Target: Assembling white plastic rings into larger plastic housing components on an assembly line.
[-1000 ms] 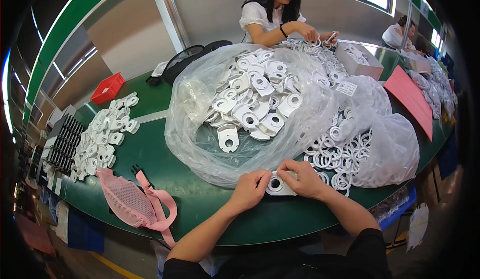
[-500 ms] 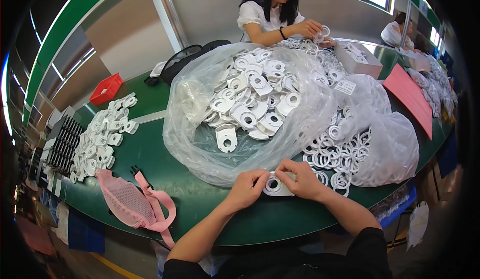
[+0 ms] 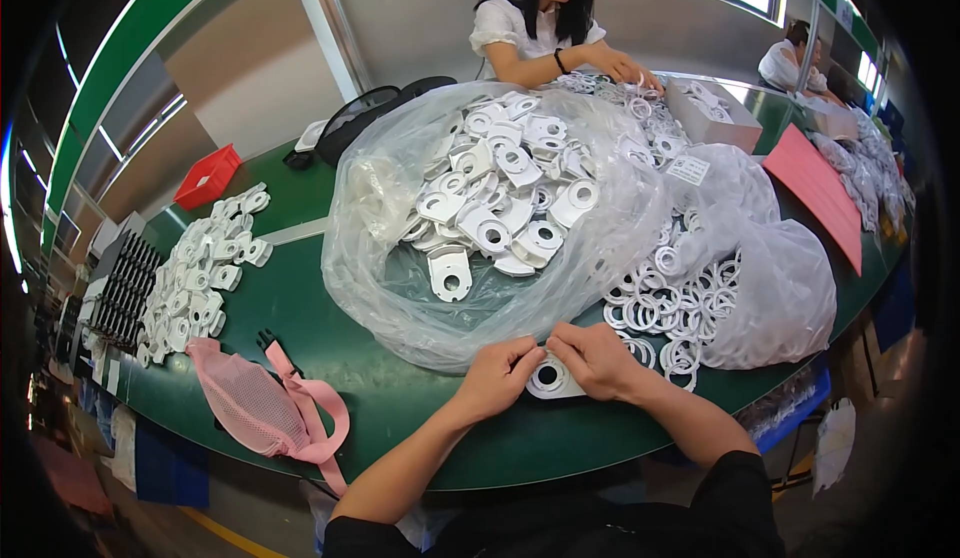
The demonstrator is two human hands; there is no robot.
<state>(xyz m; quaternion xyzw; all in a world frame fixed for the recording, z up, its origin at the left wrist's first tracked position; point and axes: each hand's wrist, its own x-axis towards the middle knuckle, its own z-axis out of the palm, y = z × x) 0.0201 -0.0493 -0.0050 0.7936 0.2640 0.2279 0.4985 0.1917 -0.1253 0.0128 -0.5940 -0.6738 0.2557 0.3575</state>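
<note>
A: What are the fingers [image 3: 572, 338] doing?

B: The left hand [image 3: 490, 378] and the right hand [image 3: 605, 360] are pinching a white plate [image 3: 562, 385] between them. Its round hole is facing up. They are holding it just on the near side of the large clear bag [image 3: 365, 278], at the tabletop [image 3: 400, 408].

A: What could be going wrong there?

B: My guess: pressing unevenly could be making the plate tilt, or skip out of the fingers. The large clear bag's slack near edge is lying close to the knuckles, so it could be snagging on a hand and dragging parts along. A careless right hand could also be scattering the loose rings [image 3: 633, 310] lying right of that bag.

A: And the containers?

B: The large clear bag is holding a heap of white plates [image 3: 468, 220]. To its right, a second clear bag [image 3: 790, 303] is sagging, with rings showing along the edge nearer the first. Beyond it, toward the far right, a pale box [image 3: 735, 136] is holding white pieces. Well left of the large clear bag, a red bin [image 3: 193, 196] is standing; its inside is appearing too small for me to read.
</note>
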